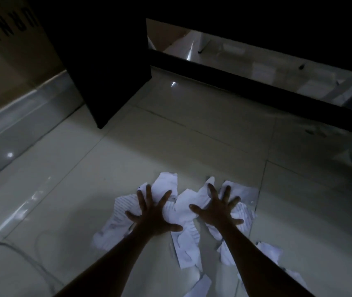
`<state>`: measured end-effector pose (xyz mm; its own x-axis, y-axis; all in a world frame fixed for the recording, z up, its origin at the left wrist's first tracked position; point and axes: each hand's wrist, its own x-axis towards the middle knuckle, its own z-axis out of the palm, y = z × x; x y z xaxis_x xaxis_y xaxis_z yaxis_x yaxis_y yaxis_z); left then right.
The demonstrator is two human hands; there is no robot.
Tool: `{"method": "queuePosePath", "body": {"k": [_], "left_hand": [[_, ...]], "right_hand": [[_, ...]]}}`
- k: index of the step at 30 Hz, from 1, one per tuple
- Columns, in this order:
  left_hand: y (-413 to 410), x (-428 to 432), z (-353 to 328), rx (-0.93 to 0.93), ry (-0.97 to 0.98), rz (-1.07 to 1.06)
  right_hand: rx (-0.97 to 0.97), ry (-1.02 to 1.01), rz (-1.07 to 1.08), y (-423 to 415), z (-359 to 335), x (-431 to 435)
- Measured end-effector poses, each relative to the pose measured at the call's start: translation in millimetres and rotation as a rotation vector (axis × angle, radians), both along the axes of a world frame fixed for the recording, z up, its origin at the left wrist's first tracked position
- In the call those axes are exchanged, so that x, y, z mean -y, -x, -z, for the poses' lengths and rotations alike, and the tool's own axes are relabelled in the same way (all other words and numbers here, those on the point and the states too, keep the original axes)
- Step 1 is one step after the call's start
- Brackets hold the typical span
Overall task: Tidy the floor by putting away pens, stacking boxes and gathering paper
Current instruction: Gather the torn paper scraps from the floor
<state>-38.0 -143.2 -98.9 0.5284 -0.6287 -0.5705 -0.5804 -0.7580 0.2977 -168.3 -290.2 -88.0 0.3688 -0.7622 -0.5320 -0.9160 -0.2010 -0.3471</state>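
Dim scene, shot from the head camera. A pile of crumpled, lined white paper (183, 207) is seen lying on the pale tiled floor (192, 142), low in the middle of the view. The left hand (154, 217) is held palm down over the left part of the pile, with fingers (148, 194) straight and spread wide and nothing grasped. The right hand (215, 213) is placed the same way over the right part, fingers splayed and released, nothing gripped. Whether the palms press the sheets or sit just above them cannot be told. The two hands are set side by side, apart, with a strip of paper showing between them.

More torn sheets (271, 251) are scattered just beside the right forearm, toward the bottom edge. One separate scrap (345, 157) is seen well apart at the right. A dark upright panel (106, 61) is stood on the floor beyond the pile. A cardboard box (10, 39) with printed letters is seen at the upper left. A thin cable (31, 260) is laid across the tiles at the lower left.
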Motion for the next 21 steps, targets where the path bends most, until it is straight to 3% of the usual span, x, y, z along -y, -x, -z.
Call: {"method": "queuePosePath", "body": {"k": [14,21], "left_hand": [[30.9,-21.2,-4.6,-0.040,0.099,0.020],[69.2,-34.5,8.3,0.191,0.087,0.217]], "right_hand": [[-0.004,0.035,-0.083,28.5,1.9,-27.9],[0.098,0.112,-0.086,53.0,6.6,-63.7]]}}
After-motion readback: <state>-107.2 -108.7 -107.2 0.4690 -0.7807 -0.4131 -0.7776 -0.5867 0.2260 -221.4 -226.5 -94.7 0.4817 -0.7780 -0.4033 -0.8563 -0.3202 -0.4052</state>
